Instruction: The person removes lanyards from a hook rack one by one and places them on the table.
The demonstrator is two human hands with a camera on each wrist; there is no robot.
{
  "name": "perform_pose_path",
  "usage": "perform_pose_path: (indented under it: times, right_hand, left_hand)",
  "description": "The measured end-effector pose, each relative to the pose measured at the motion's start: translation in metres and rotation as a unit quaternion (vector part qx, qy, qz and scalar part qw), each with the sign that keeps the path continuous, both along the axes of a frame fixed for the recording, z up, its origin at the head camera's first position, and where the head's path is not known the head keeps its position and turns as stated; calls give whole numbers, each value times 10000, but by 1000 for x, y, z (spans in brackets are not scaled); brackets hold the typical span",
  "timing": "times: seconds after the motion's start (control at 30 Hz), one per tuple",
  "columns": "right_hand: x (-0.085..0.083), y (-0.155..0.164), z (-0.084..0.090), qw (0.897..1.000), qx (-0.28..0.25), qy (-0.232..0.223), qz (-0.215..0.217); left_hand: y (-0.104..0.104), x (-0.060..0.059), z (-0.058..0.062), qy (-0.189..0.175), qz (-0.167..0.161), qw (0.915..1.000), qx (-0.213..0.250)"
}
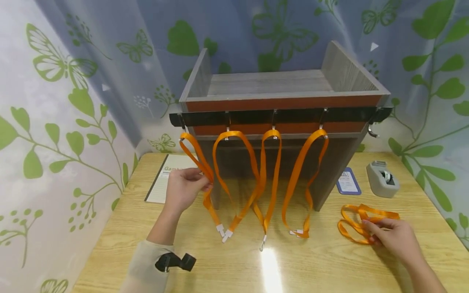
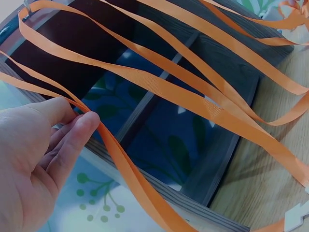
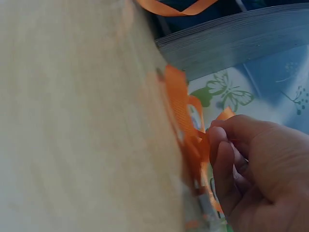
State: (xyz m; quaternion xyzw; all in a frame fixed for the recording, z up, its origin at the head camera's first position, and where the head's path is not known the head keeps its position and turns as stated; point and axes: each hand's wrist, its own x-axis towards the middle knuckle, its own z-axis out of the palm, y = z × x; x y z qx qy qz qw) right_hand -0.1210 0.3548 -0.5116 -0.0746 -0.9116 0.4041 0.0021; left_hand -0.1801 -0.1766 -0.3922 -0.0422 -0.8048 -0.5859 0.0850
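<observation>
Several orange lanyards hang from hooks on a black rail across the front of a grey wooden shelf. My left hand pinches the leftmost hanging lanyard between thumb and fingers; in the left wrist view the strap runs through my fingertips. On the table at the right lies a loose orange lanyard. My right hand grips it with curled fingers, and the right wrist view shows the strap bunched against my fingers.
A grey tape dispenser and a blue card sit on the wooden table to the right of the shelf. A printed sheet lies at the left. One hook at the rail's right end hangs bare. Patterned curtains surround the table.
</observation>
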Motion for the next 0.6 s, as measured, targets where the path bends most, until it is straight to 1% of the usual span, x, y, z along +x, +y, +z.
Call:
perform_pose_path:
  times: [0.13,0.23,0.33,0.6]
  right_hand:
    - [0,-2,-5,9995,287,110,82]
    - [-1,-3,-3,9993,309,171,75]
    - [-1,-1,0,9996,269,103,29]
    - [1,2,5,9991,145,-365,-162]
  left_hand:
    - [0,1,0,-66,6,10000,12]
    - [0,1,0,-51,45,10000,8]
    - [0,0,0,-30,78,10000,-18]
    - [0,3,1,-63,61,10000,-27]
